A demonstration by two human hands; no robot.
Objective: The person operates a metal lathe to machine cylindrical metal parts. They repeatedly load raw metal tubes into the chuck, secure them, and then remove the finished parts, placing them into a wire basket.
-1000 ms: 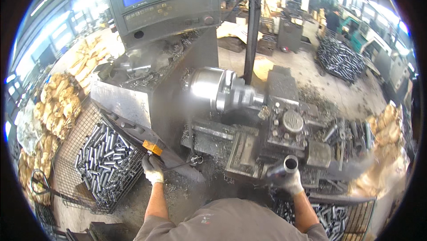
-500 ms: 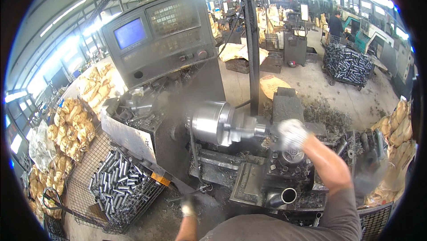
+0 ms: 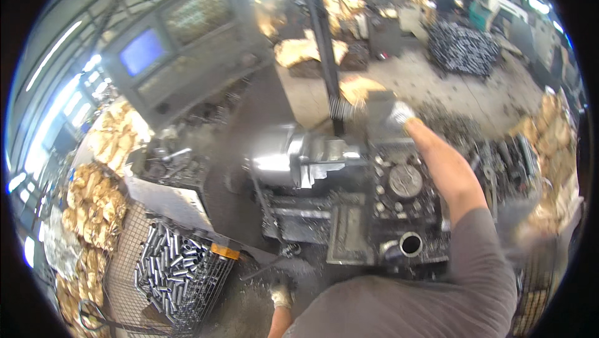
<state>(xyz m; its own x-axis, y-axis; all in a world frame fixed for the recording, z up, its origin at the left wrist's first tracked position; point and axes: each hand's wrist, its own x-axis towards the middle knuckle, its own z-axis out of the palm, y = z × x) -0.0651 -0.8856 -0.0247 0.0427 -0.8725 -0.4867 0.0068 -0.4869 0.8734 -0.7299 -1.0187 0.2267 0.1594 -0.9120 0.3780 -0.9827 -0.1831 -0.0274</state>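
Observation:
My right hand (image 3: 400,116), in a pale work glove, reaches over the lathe's tool post (image 3: 405,181) to the dark block behind it. Its fingers are smeared by motion, so what they touch is unclear. Left of the tool post is the silver chuck (image 3: 272,164) with its stepped jaws (image 3: 321,171). My left hand (image 3: 281,295), also gloved, hangs low in front of the machine near a thin dark rod (image 3: 259,271). Its fingers are too small and blurred to read. A short metal tube (image 3: 410,244) stands out at the front of the carriage.
A wire basket (image 3: 215,285) of cut tubes stands at the left, beside brown sacks (image 3: 97,207). The control panel (image 3: 187,38) with a lit screen rises at the far left. A dark post (image 3: 321,44) stands behind the chuck. Tools and parts (image 3: 505,163) lie at the right.
The whole view has shifted and tilted. My right hand has moved away from the tool post's round top toward the far dark block. The chuck jaws look less smeared than before.

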